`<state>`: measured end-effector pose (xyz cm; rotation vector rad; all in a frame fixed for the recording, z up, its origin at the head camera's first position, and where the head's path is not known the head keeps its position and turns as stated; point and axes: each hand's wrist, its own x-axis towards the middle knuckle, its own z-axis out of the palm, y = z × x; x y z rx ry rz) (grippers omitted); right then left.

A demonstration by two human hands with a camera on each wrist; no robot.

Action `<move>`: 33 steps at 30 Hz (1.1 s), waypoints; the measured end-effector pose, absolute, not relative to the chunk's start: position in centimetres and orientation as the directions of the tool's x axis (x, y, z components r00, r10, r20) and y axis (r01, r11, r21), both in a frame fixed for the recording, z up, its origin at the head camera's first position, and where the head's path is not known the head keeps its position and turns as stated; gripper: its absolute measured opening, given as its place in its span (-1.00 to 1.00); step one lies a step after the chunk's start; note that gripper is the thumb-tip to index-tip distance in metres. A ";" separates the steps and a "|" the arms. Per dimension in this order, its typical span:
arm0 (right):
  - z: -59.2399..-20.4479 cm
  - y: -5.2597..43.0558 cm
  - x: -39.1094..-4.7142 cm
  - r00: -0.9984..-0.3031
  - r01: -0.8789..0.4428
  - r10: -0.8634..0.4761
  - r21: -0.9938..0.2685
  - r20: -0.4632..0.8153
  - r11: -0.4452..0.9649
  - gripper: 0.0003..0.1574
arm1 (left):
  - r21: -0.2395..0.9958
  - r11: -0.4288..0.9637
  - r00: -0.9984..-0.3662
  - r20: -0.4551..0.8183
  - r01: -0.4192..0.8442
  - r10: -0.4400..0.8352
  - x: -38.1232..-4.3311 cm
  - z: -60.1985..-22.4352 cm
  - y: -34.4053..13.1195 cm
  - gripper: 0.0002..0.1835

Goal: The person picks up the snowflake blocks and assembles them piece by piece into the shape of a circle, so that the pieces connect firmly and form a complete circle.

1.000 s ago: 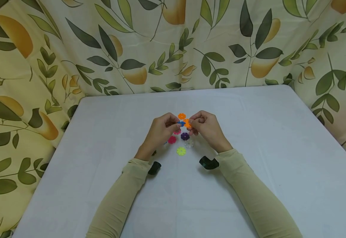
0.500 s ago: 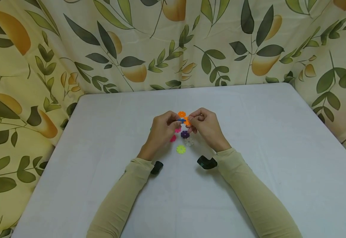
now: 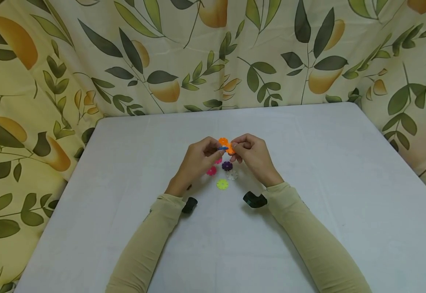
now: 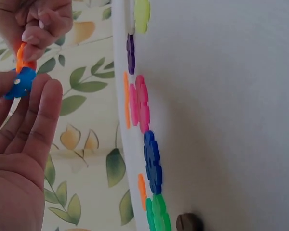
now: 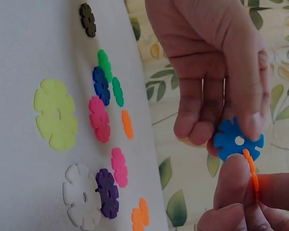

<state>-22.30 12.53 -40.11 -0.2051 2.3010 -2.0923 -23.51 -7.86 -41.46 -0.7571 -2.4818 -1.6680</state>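
Observation:
My left hand [image 3: 197,160] pinches a blue notched plastic building disc [image 5: 225,140], flower-shaped with a round hole in its middle, between thumb and fingers. Opposite it, my right hand [image 3: 256,158] pinches an orange building disc [image 5: 253,177] of the same kind. The orange disc stands edge-on at a slot in the blue disc's rim, and the two meet roughly crosswise. Both are held above the table. In the left wrist view, the blue disc [image 4: 23,83] overlaps the lower end of the orange disc [image 4: 22,55]. Fingertips cover parts of both discs.
Loose discs lie on the white table [image 3: 213,244] below the hands: lime yellow [image 3: 222,184], clear [image 5: 81,197], purple [image 3: 227,166], pink [image 3: 211,170], dark blue [image 4: 152,162], green [image 4: 160,214], brown [image 5: 87,20] and orange [image 3: 223,141]. A leaf-patterned curtain [image 3: 198,61] hangs behind.
The blue disc has tilted and now looks thinner, more edge-on, in the head view. Both hands stay close together with only small shifts and keep their pinch.

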 end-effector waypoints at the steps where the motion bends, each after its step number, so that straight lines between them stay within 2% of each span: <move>1: -40.1 12.6 -22.3 -0.991 -0.080 -0.115 -0.992 0.069 0.095 -0.75 | 0.860 0.292 -0.881 0.306 0.418 0.360 -23.5 -41.4 -8.0 -0.82; 8: -40.2 12.5 -22.3 -0.991 -0.063 -0.126 -0.990 0.047 0.126 -0.69 | 0.942 0.193 -0.930 0.207 0.273 0.304 -24.0 -41.2 -8.9 -0.73; 15: -40.3 12.1 -22.3 -0.989 -0.063 -0.144 -0.990 0.045 0.124 -0.73 | 0.987 0.106 -0.933 0.078 0.122 0.351 -24.1 -40.7 -9.2 -0.74; 28: -40.3 11.5 -22.0 -0.983 -0.071 -0.178 -0.990 0.050 0.119 -0.74 | 0.961 0.273 -0.918 -0.071 0.041 0.389 -24.3 -40.4 -9.4 -0.70; 33: -40.5 11.2 -22.0 -0.981 -0.066 -0.189 -0.992 0.044 0.112 -0.75 | 0.958 0.286 -0.917 -0.111 0.004 0.384 -24.4 -40.5 -9.5 -0.73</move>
